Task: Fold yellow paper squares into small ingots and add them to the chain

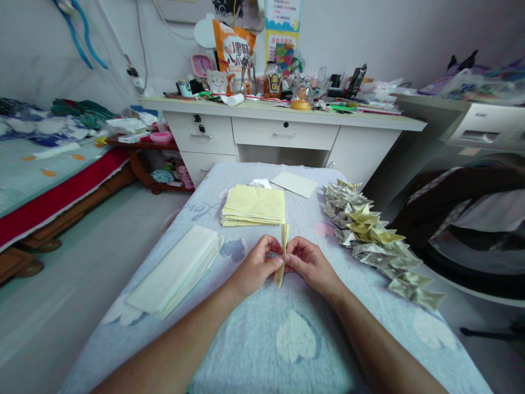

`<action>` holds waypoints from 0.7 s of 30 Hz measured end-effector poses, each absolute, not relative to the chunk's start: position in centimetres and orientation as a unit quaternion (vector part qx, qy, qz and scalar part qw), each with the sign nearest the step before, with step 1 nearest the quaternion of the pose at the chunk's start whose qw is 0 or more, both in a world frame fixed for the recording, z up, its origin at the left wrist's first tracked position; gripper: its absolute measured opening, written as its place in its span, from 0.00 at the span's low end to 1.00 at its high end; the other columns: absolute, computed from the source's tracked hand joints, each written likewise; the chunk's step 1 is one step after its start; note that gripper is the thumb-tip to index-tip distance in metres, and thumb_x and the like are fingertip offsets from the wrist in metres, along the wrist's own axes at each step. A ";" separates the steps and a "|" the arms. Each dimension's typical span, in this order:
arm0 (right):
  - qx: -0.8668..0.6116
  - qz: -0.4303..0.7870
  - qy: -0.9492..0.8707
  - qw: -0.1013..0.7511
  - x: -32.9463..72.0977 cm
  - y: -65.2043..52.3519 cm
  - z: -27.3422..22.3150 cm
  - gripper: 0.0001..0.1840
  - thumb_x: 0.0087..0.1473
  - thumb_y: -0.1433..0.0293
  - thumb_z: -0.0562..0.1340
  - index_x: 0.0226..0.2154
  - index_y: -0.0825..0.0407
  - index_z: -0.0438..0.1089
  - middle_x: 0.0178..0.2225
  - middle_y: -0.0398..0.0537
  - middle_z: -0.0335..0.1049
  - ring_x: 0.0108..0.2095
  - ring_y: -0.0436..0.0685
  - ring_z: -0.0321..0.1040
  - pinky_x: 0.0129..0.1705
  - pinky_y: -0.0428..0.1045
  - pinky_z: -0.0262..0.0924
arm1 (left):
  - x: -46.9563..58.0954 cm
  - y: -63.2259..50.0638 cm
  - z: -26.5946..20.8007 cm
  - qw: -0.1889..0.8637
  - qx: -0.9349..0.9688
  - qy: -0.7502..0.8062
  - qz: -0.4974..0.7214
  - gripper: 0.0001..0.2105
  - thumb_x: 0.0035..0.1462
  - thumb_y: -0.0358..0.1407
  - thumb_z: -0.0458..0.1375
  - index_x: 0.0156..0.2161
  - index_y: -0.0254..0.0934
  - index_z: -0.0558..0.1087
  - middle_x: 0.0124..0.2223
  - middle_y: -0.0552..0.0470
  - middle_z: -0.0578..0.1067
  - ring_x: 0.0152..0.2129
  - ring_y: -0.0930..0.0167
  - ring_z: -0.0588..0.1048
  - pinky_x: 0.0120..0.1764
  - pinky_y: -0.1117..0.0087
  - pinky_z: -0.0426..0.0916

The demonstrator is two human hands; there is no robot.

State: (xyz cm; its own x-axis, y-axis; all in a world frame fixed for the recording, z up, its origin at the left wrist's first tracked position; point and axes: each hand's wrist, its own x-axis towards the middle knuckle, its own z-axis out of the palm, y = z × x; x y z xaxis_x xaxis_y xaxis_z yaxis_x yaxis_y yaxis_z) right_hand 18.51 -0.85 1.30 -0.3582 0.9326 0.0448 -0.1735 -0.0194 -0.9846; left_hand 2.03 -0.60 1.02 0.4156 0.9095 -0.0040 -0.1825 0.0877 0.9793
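Observation:
A narrow folded strip of yellow paper (284,236) stands nearly upright in front of me, pinched from both sides near its middle. My left hand (264,257) grips it between thumb and fingers. My right hand (308,261) pinches it from the other side, thumb almost touching the left thumb. Just beyond them lies a stack of yellow paper sheets (254,203). To the left rests a pile of long pale folded papers (176,268). A long row of pointed folded-paper pieces (375,238), grey and yellow, runs along the right side.
A cloth with heart patterns covers the table (241,339). A pale card (294,184) and crumpled white tissue (261,183) lie at its far end. Behind stands a white desk (283,134) crowded with items. A bed (61,180) is at left, a washing machine (488,137) at right.

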 end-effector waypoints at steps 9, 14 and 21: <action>-0.360 0.590 -0.567 0.448 18.7 -0.6 1.2 0.16 0.49 0.60 0.67 0.28 0.52 0.62 0.23 0.38 0.62 0.24 0.47 0.59 0.27 0.43 0.54 | 1.9 -0.7 0.7 0.638 0.584 0.337 0.373 0.11 0.56 0.39 0.57 0.40 0.36 0.63 0.32 0.55 0.68 0.27 0.76 0.68 0.30 0.76 0.61; -0.358 0.594 -0.558 0.455 18.7 -0.7 1.2 0.16 0.49 0.61 0.67 0.30 0.52 0.60 0.25 0.37 0.58 0.24 0.45 0.55 0.25 0.42 0.50 | 1.9 -0.8 1.1 0.604 0.607 0.371 0.358 0.14 0.53 0.40 0.61 0.40 0.37 0.64 0.29 0.58 0.65 0.23 0.80 0.63 0.26 0.78 0.57; -0.346 0.597 -0.554 0.466 18.6 -0.6 1.0 0.16 0.50 0.61 0.66 0.30 0.51 0.59 0.25 0.37 0.57 0.24 0.46 0.54 0.26 0.43 0.50 | 1.8 -0.8 0.6 0.606 0.604 0.362 0.369 0.12 0.55 0.39 0.58 0.41 0.37 0.63 0.30 0.57 0.66 0.23 0.79 0.64 0.25 0.77 0.56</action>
